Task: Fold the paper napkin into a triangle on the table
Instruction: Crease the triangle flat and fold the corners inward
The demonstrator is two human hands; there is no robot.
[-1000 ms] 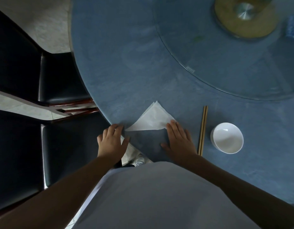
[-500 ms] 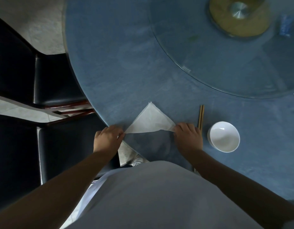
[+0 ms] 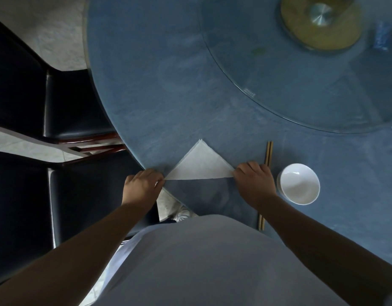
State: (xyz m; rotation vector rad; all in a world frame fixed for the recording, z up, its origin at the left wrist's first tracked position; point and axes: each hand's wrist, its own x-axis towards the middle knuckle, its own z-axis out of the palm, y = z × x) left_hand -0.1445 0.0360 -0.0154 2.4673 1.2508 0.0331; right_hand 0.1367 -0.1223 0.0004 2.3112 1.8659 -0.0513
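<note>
The napkin (image 3: 200, 164) lies as a triangle low in the frame's middle, near the table (image 3: 168, 85) edge. The left hand (image 3: 142, 186) and right hand (image 3: 254, 182) each pinch 1 base corner. Uneven pulling could skew or tear it, and the chopsticks (image 3: 268, 155) beside the right hand might get knocked.

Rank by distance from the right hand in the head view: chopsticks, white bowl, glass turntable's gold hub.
From the right hand:
1. Chopsticks, passing just beside and under it on the right.
2. White bowl, further right.
3. Gold hub, far across the table, upper right.
</note>
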